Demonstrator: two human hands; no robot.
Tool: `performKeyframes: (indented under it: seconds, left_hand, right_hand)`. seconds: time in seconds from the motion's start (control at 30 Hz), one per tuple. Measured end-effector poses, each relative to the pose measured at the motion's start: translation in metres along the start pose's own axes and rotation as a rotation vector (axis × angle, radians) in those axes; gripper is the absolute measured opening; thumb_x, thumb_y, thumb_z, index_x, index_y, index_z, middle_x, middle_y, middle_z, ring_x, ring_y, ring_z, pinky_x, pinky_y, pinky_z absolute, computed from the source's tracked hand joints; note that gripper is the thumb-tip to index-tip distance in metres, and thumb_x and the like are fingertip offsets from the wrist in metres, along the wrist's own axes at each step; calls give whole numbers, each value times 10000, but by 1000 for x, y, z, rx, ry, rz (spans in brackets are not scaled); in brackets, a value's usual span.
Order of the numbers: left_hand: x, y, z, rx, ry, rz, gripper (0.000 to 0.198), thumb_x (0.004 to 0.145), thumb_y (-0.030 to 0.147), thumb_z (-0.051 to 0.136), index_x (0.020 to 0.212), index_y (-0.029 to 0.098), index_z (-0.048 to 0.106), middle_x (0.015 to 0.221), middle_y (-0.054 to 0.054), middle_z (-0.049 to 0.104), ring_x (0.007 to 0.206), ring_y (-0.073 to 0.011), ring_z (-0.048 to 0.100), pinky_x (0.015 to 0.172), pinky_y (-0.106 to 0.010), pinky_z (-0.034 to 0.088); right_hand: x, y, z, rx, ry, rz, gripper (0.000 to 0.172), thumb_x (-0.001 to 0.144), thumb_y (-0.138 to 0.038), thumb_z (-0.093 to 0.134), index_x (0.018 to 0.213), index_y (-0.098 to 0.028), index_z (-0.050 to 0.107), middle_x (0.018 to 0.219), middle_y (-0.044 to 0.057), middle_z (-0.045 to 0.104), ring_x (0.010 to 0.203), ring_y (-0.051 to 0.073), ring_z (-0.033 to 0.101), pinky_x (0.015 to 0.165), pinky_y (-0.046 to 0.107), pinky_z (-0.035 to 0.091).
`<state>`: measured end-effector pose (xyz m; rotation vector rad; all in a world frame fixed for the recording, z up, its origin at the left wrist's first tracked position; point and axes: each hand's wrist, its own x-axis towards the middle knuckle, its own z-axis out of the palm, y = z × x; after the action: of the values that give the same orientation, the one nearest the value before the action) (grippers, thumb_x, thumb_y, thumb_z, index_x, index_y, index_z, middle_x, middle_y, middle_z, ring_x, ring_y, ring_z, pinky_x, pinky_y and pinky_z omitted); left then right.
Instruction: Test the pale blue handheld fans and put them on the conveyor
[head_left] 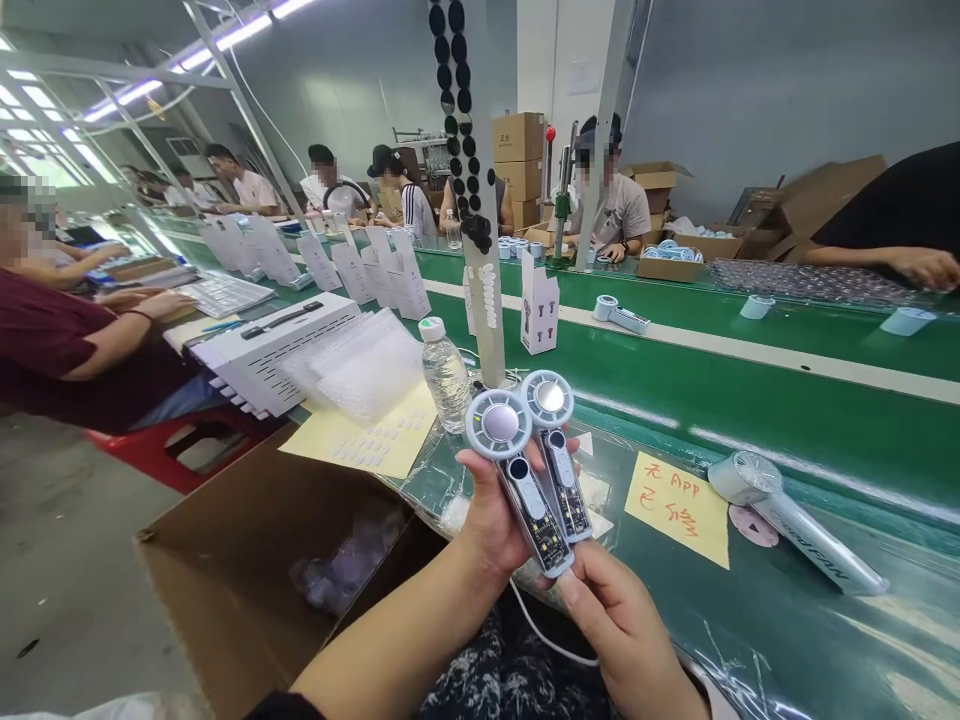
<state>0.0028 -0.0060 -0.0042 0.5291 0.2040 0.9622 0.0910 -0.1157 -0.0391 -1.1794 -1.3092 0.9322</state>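
Observation:
Two light-blue handheld fans are held up side by side, with round ringed heads, silver centre discs and dark handles showing circuit boards. My left hand (489,528) is wrapped round both, thumb along the nearer handheld fan (531,497). The other handheld fan (564,478) sits just behind it to the right. My right hand (626,622) is closed at the bottom of the handles, thumb and fingers pinching the nearer fan's lower end. A white cable (544,640) loops below the hands; where it ends is hidden.
A water bottle (448,378) stands by the post. At right, a wrapped fan (802,525) lies beside a handwritten yellow note (679,508). An open cardboard box (247,570) is below left. Co-workers sit along the green conveyor (720,365), one close at left (67,340).

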Motion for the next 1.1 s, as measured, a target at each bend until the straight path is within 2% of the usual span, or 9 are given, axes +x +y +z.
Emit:
performKeyframes:
  seconds: [0.17,0.37,0.5,0.67,0.77,0.83,0.9,1.0,1.1]
  left_hand:
    - [1,5,3,-103,-14,-13,599,558,750,746,654,167,645,1062,-69,714,922,-212,685,801,-320,565]
    - [-4,6,0,1,-96,53,624,569,781,719,649,168,632,1072,-80,711,907,-216,676,786,-324,560]
    - [-6,2,-6,131,-149,125,678,559,828,683,682,162,650,1012,-98,728,807,-213,672,699,-298,548]
    - [-1,12,-4,123,-153,71,659,605,813,676,789,180,679,1053,-103,724,856,-249,686,744,-350,568]
    - [-3,22,1,162,-89,97,512,703,687,703,804,185,695,1131,-82,710,1025,-272,666,880,-367,549]
    - [-9,26,0,257,-107,51,403,732,563,740,884,190,725,1122,-76,719,1034,-270,668,895,-361,539]
    - [-16,26,-3,395,-189,-46,435,676,452,831,1015,197,735,1042,-78,742,943,-263,688,842,-351,544]
    - [-19,23,-13,553,-230,-147,582,559,336,930,1085,189,731,986,-84,748,875,-251,686,812,-337,535]
    - [-13,18,-20,490,-105,-167,408,719,446,822,1007,170,736,982,-85,730,908,-223,667,870,-339,525]
  right_hand:
    - [1,-3,-1,29,49,-100,405,975,-478,480,675,-209,523,821,29,613,759,168,542,699,257,417]
    - [0,0,1,178,109,204,465,932,-571,529,642,-207,537,558,-4,568,575,151,524,604,259,392]
    - [-1,2,5,264,131,290,485,931,-598,511,649,-205,545,493,-22,522,524,147,506,604,266,410]
    - [1,-2,-7,151,82,139,404,944,-556,506,757,-214,610,843,46,633,819,202,588,768,299,467]
    - [3,0,-20,-59,192,108,380,950,-531,499,767,-228,636,1218,86,597,1152,282,540,983,397,422]
    - [6,4,-27,-144,328,117,297,929,-521,549,1022,-276,687,1459,68,469,1359,322,398,1101,474,335]
    - [9,5,-32,-39,316,108,456,899,-520,605,1312,-328,579,1537,58,416,1414,326,359,1137,518,314]
    - [15,4,-35,268,153,115,532,834,-519,702,1300,-287,594,1356,97,613,1247,327,557,1047,495,449]
    - [17,1,-39,400,212,159,502,727,-494,816,1134,-249,655,1099,78,707,997,284,664,899,425,534]
